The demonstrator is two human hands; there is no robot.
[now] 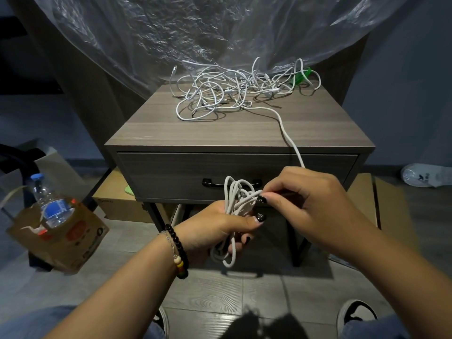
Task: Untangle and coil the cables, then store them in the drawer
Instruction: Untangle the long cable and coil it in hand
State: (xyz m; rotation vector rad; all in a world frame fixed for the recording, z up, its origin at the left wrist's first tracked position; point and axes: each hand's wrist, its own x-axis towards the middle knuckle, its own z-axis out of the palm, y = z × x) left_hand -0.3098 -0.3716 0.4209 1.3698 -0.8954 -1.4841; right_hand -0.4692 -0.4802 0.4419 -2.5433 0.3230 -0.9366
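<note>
The nightstand's tabletop (pixel 220 133) carries the tangled cables (pixel 234 89) at its far side; its drawer (pixel 171 174) sits closed below. One white strand (pixel 291 140) runs from the tangle down toward the person. The left hand (pixel 215 228) has its grip closed around a half-wound coil (pixel 238 199), upright in front of the drawer; the right hand (pixel 308 199), nearer the strand, pinches it beside the coil.
</note>
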